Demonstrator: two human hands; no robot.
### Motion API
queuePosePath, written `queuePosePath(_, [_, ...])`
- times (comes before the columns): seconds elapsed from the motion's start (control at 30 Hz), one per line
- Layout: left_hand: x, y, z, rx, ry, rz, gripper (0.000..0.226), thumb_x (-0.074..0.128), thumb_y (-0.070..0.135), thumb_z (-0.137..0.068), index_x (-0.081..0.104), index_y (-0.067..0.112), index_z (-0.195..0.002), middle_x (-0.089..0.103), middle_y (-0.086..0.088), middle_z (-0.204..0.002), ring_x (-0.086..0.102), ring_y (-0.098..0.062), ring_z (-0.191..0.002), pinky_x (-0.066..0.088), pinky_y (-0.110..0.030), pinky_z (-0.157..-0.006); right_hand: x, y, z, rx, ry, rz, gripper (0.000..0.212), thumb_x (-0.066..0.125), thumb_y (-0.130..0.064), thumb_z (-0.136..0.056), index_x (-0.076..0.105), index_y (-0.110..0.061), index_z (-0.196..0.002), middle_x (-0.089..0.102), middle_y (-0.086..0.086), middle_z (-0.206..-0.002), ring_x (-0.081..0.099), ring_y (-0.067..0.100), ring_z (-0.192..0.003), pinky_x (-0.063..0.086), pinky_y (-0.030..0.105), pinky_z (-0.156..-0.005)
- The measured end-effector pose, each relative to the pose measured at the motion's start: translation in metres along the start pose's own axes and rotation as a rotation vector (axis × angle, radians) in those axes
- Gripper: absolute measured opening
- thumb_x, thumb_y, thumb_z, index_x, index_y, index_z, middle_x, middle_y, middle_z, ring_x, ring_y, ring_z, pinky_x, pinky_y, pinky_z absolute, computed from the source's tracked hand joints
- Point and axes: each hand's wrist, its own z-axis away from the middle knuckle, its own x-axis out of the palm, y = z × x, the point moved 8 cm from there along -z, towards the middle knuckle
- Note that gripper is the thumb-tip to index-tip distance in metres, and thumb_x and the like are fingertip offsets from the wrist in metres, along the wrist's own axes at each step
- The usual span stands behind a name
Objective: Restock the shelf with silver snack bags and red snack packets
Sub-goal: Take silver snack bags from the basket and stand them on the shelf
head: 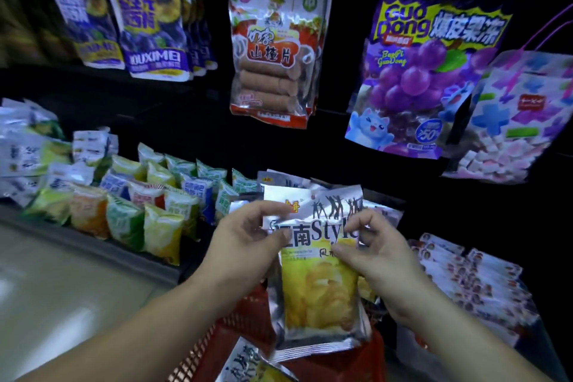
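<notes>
I hold a silver snack bag (319, 295) with a yellow chip picture upright in front of the shelf. My left hand (245, 245) pinches its upper left edge and my right hand (375, 260) grips its right edge. Behind it, more silver bags (279, 180) stand on the lower shelf. Another silver bag (248, 363) lies in the red basket (235, 329) below my hands. Packets with red print (471, 282) lie stacked on the shelf to the right.
Green, yellow and blue small packets (130, 211) fill the lower shelf at left. Above hang purple bags (148, 25), a hawthorn snack bag (273, 53), a grape jelly bag (424, 71) and a marshmallow bag (514, 115). Grey floor (62, 282) lies at lower left.
</notes>
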Motion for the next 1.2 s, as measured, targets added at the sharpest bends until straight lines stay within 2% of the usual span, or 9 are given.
queuePosePath(0.3, [-0.007, -0.024, -0.010, -0.182, -0.090, 0.174, 0.030, 0.062, 0.022, -0.102, 0.069, 0.046, -0.118, 0.053, -0.022, -0.091, 0.058, -0.032, -0.084, 0.055, -0.062, -0.086, 0.005, 0.004, -0.014, -0.020, -0.061, 0.077, 0.032, 0.068, 0.005, -0.093, 0.063, -0.026, -0.102, 0.067, -0.015, -0.095, 0.059, 0.006, -0.095, 0.048, 0.031, -0.086])
queuePosePath(0.47, [-0.004, -0.028, -0.012, -0.291, -0.109, 0.222, 0.028, 0.063, 0.017, -0.100, 0.071, 0.038, -0.117, 0.069, -0.005, -0.112, 0.065, -0.020, -0.090, 0.059, -0.044, -0.084, 0.006, 0.001, -0.011, -0.069, 0.006, 0.123, 0.032, 0.076, -0.003, -0.090, 0.067, -0.033, -0.097, 0.070, 0.001, -0.106, 0.065, 0.023, -0.090, 0.057, 0.049, -0.089])
queuePosePath(0.57, [-0.011, -0.039, -0.012, -0.341, -0.031, 0.215, 0.030, 0.068, 0.016, -0.098, 0.064, 0.031, -0.123, 0.073, -0.014, -0.111, 0.071, -0.025, -0.081, 0.061, -0.042, -0.074, 0.009, -0.003, -0.007, -0.104, 0.015, 0.190, 0.029, 0.078, -0.010, -0.090, 0.068, -0.035, -0.101, 0.066, 0.021, -0.105, 0.060, 0.044, -0.080, 0.055, 0.060, -0.083])
queuePosePath(0.7, [-0.020, -0.039, -0.013, -0.149, -0.002, -0.035, 0.038, 0.067, 0.022, -0.099, 0.058, 0.038, -0.132, 0.068, -0.006, -0.110, 0.068, -0.010, -0.079, 0.063, -0.033, -0.074, 0.016, 0.008, -0.005, -0.052, -0.013, 0.226, 0.029, 0.081, -0.013, -0.087, 0.071, -0.037, -0.099, 0.067, 0.009, -0.095, 0.059, 0.012, -0.070, 0.056, 0.041, -0.066])
queuePosePath(0.83, [-0.011, -0.056, -0.005, -0.131, -0.132, -0.173, 0.055, 0.070, 0.019, -0.097, 0.051, 0.038, -0.145, 0.046, 0.024, -0.135, 0.048, 0.013, -0.113, 0.045, -0.010, -0.087, 0.031, 0.042, -0.001, 0.143, -0.104, 0.353, 0.030, 0.080, -0.023, -0.088, 0.070, -0.043, -0.109, 0.065, -0.003, -0.115, 0.064, 0.021, -0.103, 0.056, 0.041, -0.090])
queuePosePath(0.9, [-0.001, -0.077, 0.004, -0.144, -0.166, -0.283, 0.061, 0.070, 0.011, -0.096, 0.049, 0.035, -0.148, 0.046, 0.023, -0.143, 0.057, 0.006, -0.114, 0.048, -0.003, -0.078, 0.041, 0.063, 0.005, 0.299, -0.236, 0.475, 0.040, 0.077, -0.030, -0.091, 0.066, -0.042, -0.128, 0.057, -0.013, -0.132, 0.056, 0.011, -0.122, 0.047, 0.026, -0.096])
queuePosePath(0.97, [0.017, -0.106, 0.016, -0.197, -0.229, -0.385, 0.061, 0.061, 0.000, -0.096, 0.049, 0.026, -0.149, 0.055, 0.007, -0.145, 0.067, -0.015, -0.109, 0.055, -0.016, -0.078, 0.044, 0.081, 0.010, 0.372, -0.359, 0.706, 0.049, 0.074, -0.039, -0.092, 0.060, -0.037, -0.139, 0.055, -0.010, -0.139, 0.054, 0.012, -0.129, 0.044, 0.023, -0.100])
queuePosePath(1.1, [0.061, -0.161, 0.044, -0.323, -0.458, -0.463, 0.066, 0.049, -0.013, -0.093, 0.044, 0.026, -0.147, 0.069, 0.006, -0.118, 0.067, 0.012, -0.091, 0.053, -0.011, -0.078, 0.035, 0.095, 0.013, 0.396, -0.391, 0.811, 0.030, 0.070, -0.038, -0.095, 0.073, -0.024, -0.121, 0.066, -0.008, -0.105, 0.060, 0.011, -0.100, 0.048, 0.023, -0.089])
queuePosePath(1.2, [0.066, -0.166, 0.034, -0.311, -0.491, -0.681, 0.056, 0.055, 0.007, -0.095, 0.047, 0.040, -0.139, 0.070, 0.007, -0.117, 0.067, 0.007, -0.090, 0.049, -0.010, -0.073, 0.016, 0.103, 0.006, 0.428, -0.352, 0.780, 0.026, 0.071, -0.036, -0.095, 0.076, -0.017, -0.112, 0.066, -0.003, -0.098, 0.061, 0.014, -0.092, 0.048, 0.025, -0.082])
